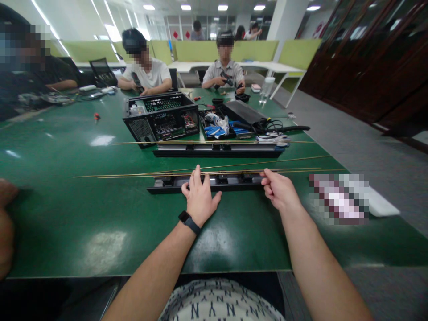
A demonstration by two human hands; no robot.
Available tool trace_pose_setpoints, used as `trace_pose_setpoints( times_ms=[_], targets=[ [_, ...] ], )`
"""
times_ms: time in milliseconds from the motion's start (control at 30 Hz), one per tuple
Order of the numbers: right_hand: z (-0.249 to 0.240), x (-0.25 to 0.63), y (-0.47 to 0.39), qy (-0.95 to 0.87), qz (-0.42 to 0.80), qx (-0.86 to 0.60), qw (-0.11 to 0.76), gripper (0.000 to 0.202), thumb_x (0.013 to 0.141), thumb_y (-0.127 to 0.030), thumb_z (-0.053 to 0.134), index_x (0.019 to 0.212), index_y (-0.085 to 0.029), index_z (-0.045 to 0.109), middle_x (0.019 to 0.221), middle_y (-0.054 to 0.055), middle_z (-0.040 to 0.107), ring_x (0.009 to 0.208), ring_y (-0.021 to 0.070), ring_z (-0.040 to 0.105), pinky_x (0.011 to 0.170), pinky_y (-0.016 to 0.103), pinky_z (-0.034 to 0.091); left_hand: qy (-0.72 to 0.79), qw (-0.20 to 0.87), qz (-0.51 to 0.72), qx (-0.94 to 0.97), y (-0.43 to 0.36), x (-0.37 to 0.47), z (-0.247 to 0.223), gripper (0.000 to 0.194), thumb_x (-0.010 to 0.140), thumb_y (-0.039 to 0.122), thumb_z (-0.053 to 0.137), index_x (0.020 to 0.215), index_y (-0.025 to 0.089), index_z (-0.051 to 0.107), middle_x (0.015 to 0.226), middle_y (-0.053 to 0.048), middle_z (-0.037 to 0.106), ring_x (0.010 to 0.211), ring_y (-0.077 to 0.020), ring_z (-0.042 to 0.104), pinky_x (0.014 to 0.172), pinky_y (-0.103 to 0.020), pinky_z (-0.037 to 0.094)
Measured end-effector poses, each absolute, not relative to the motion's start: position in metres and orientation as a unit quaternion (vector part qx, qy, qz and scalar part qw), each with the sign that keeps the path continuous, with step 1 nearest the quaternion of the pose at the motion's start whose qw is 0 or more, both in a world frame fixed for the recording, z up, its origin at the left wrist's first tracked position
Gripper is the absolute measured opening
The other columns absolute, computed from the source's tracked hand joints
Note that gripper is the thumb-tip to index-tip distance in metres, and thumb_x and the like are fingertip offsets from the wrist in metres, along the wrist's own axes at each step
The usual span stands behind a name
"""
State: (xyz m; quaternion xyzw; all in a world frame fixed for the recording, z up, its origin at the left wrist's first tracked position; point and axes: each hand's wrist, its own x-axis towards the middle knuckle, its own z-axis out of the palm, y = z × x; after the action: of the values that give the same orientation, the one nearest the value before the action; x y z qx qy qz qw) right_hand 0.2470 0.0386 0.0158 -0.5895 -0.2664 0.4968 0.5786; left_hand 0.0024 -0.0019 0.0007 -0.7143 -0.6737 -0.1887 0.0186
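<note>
Black plastic strip (214, 182): lies crosswise on green table (83, 214), near edge, under thin brass rods (140, 174). Left hand (199, 196): fingers spread flat, pressing strip's middle, gripping nothing. Right hand (279, 189): fingertips pinched on strip's right end, beside rods.

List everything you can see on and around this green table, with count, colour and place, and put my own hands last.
near panel strip: one, black, under both hands
thin rods: several, brass-coloured, lying lengthwise over the near strip
far panel strip: one, black, mid-table, with another rod on it
computer case: one, black, open, behind the far strip
cables: a bundle, black, right of the case
plastic cup: one, clear, far right edge
table: one, green
seated people: two across the table, light shirts
left hand: resting flat on the near strip, black wristband
right hand: pinching the strip's right end
</note>
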Motion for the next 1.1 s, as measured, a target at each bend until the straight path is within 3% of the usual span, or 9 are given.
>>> trace_pose_setpoints(
  times_ms=[1100],
  targets=[
    [0.0166, 0.2505, 0.0395, -0.241, 0.471, -0.596, 0.604, 0.019, 0.095, -0.027, 0.068, 0.081, -0.015, 0.064, 0.053, -0.005, 0.057, 0.03, 0.0041, 0.036, 0.025, 0.016, 0.019, -0.676, 0.022, -0.181, -0.714, -0.0019, 0.0023, 0.0014, 0.07, 0.089, 0.05, 0.068, 0.149, 0.018, 0.055, 0.176, -0.02, 0.022, 0.154, -0.0373, 0.036, 0.111, -0.058, 0.04]
  ],
)
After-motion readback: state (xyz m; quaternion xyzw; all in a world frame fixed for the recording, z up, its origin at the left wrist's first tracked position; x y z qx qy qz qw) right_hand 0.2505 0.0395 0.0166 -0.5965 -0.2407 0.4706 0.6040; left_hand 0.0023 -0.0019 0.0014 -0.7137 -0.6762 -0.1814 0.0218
